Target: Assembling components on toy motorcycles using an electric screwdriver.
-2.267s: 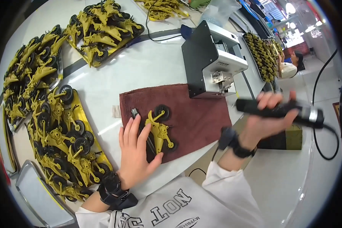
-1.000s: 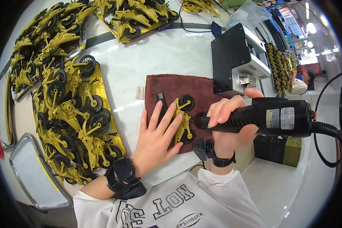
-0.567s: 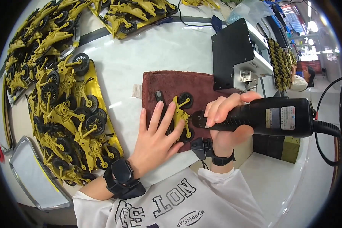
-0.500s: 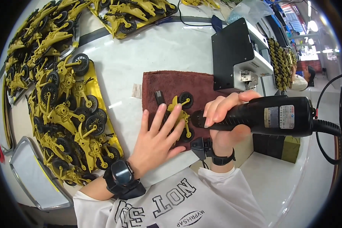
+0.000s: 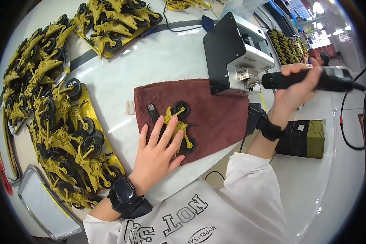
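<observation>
The left hand [image 5: 157, 156] lies palm down with its fingers spread over a yellow toy motorcycle [image 5: 185, 134], pinching nothing; how hard it presses cannot be told. The motorcycle rests on a maroon cloth [image 5: 221, 118], partly covered by the fingers, its two black wheels toward the right. Just left of it, a dark bar [image 5: 152, 110] runs under the same hand.

The right hand [image 5: 295, 86] is wrapped around a black corded power tool [image 5: 277, 80], whose tip is at the metal fitting [image 5: 245, 75] of a black-and-white machine [image 5: 223, 61]; contact cannot be told.

As for writing, the white shirt [image 5: 240, 199] carries large outlined block capitals and an oval of smaller ones. The machine's white face has tiny dark print, too small to read. A silvery label [image 5: 345, 73] on the tool's rear is blurred. A small white sticker [image 5: 300, 127] marks a black-and-olive box [image 5: 295, 142]; no print is legible on it.
</observation>
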Demonstrator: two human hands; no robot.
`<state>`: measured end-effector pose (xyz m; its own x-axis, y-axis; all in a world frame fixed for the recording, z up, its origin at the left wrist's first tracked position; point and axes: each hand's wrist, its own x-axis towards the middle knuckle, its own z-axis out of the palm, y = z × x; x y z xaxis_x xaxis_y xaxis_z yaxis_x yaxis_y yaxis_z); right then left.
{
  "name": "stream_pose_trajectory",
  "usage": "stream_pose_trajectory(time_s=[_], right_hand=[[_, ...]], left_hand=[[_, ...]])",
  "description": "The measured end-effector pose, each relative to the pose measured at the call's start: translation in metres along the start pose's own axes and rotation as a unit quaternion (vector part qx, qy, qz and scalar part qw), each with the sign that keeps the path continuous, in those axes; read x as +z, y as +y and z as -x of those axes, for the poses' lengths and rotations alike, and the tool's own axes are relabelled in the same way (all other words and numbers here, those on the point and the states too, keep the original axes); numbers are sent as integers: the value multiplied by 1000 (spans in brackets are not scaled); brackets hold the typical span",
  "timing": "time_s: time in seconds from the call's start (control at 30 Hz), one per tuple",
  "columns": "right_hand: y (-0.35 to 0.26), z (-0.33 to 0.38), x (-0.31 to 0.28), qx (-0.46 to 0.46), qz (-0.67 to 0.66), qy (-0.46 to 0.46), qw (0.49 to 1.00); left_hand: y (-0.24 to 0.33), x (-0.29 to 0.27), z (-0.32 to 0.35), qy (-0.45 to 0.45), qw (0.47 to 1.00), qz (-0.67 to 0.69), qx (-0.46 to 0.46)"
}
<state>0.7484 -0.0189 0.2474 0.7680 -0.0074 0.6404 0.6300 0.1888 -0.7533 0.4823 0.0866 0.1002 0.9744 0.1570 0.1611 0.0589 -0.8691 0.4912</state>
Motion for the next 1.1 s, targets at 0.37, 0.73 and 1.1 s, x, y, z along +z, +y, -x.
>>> stream_pose_trajectory(time_s=[0.37, 0.73, 1.1], right_hand=[[-46, 100, -3, 71, -220, -229, 946], [-39, 135, 50, 137, -136, -328, 925], [-22, 150, 62, 151, -152, -320, 923]], left_hand=[[-2, -2, 1, 18, 999, 27, -6], [-1, -4, 1, 28, 998, 54, -11], [-5, -7, 2, 25, 997, 69, -9]])
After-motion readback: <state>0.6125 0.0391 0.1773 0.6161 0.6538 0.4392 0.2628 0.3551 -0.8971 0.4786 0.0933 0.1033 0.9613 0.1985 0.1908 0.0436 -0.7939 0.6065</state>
